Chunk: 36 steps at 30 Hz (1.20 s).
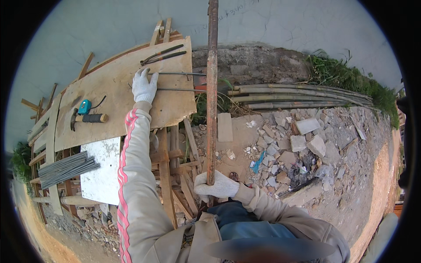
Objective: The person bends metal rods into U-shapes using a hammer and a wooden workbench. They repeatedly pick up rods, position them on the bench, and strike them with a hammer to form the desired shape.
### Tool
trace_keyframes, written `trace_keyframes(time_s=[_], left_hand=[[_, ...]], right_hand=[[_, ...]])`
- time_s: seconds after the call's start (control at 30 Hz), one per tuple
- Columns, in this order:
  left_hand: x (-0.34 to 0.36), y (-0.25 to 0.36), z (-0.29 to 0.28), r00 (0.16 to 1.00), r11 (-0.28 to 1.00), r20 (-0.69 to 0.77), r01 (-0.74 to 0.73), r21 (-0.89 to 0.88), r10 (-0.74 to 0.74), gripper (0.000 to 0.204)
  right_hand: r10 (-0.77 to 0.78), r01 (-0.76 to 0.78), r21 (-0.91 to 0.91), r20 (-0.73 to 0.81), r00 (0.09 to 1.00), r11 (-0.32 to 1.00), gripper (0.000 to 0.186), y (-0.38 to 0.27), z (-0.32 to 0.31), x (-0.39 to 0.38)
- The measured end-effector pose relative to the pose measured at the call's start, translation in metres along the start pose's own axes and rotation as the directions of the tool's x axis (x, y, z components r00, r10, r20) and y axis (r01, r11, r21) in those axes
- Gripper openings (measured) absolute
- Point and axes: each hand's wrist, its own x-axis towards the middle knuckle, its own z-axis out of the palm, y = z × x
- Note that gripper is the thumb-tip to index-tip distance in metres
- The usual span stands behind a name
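Note:
My gloved left hand [144,86] lies over thin steel rods on the plywood board [109,101], its fingers curled over the upper steel rod [171,73]. A second steel rod [175,90] runs out by its wrist. Both rods reach right toward a long rusty pipe [212,87], behind which their ends are hidden. Around the lower part of this upright pipe my gloved right hand [219,186] is closed. Pincers [163,56] with dark handles lie just beyond my left hand. A claw hammer [87,118] and a teal tape measure [85,107] rest farther left.
A bundle of cut rods [68,168] lies left, beside a white panel [101,168]. Timber framing [164,184] stands below the board. Bamboo poles [298,96] lie along the wall base, and broken rubble [298,144] covers the ground at right.

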Motion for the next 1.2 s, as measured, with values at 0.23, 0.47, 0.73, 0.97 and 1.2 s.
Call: trace_keyframes(time_s=[0.23, 0.47, 0.73, 0.97, 1.2], left_hand=[[-0.062, 0.123, 0.004, 0.892, 0.935, 0.283, -0.344, -0.084, 0.353, 0.053], [-0.072, 0.180, 0.028, 0.949, 0.981, 0.279, -0.176, 0.086, 0.146, 0.048], [-0.049, 0.200, 0.028, 0.901, 0.952, 0.429, -0.186, 0.244, 0.066, 0.049], [-0.035, 0.216, 0.037, 0.883, 0.966, 0.468, -0.145, 0.214, 0.029, 0.049], [-0.047, 0.232, 0.047, 0.938, 0.978, 0.346, -0.053, 0.203, -0.021, 0.040]], right_hand=[[-0.181, 0.129, -0.128, -0.715, 0.675, 0.983, 0.024, -0.047, -0.161, -0.003], [-0.356, 0.037, -0.433, -0.687, 0.633, 0.901, 0.034, -0.066, -0.278, 0.085], [-0.273, 0.098, -0.310, -0.596, 0.755, 0.946, 0.026, -0.072, -0.335, 0.179], [-0.208, 0.119, -0.193, -0.558, 0.803, 0.974, 0.028, -0.093, -0.340, 0.179], [-0.194, 0.147, -0.134, -0.484, 0.853, 0.980, 0.034, -0.114, -0.344, 0.176]])
